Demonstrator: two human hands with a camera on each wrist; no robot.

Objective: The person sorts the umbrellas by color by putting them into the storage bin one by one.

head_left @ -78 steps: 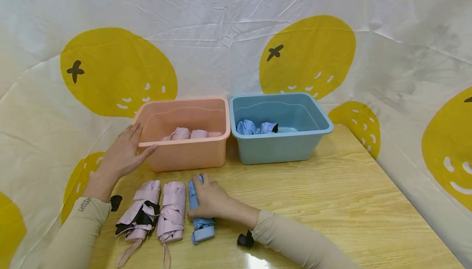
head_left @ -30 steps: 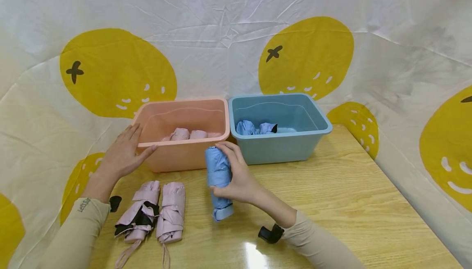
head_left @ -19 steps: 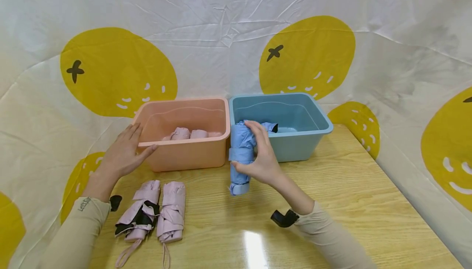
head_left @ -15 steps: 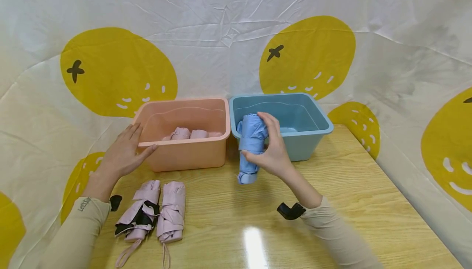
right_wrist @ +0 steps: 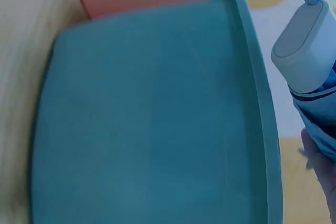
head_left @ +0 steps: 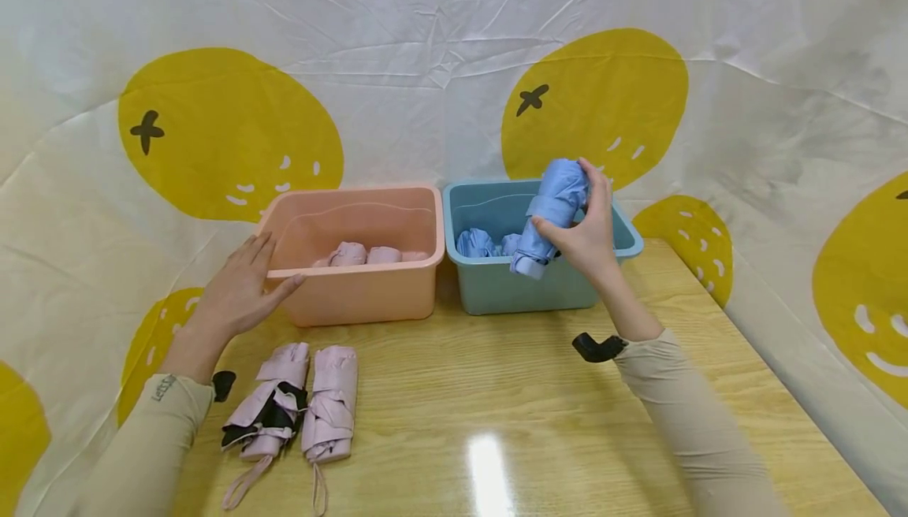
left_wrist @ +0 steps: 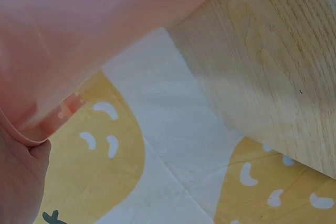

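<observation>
My right hand [head_left: 592, 237] grips a blue folded umbrella [head_left: 556, 200], thumb on one side and fingers round the other. It is held tilted above the front rim of the blue bin [head_left: 496, 288]; its pale handle end [right_wrist: 300, 43] shows in the right wrist view. My left hand [head_left: 237, 288] rests with extended fingers at the left front corner of the pink bin [head_left: 362, 300]. Two rolled pink umbrellas lie inside that bin, one of them the left pink umbrella [head_left: 347, 254]. Two blue umbrellas lie in the blue bin, the left blue umbrella [head_left: 475, 243] among them.
On the wooden table [head_left: 426, 422], a loosely wrapped pink umbrella [head_left: 266, 407] with black lining lies beside a neatly rolled pink umbrella [head_left: 332, 403], wrist loops towards me. The bins stand side by side against a fruit-patterned cloth [head_left: 440, 107]. The table's right edge slopes away.
My right hand has lifted the blue umbrella off the table and carried it right and up over the blue bin, tilting it. My left hand has stayed at the pink bin.
</observation>
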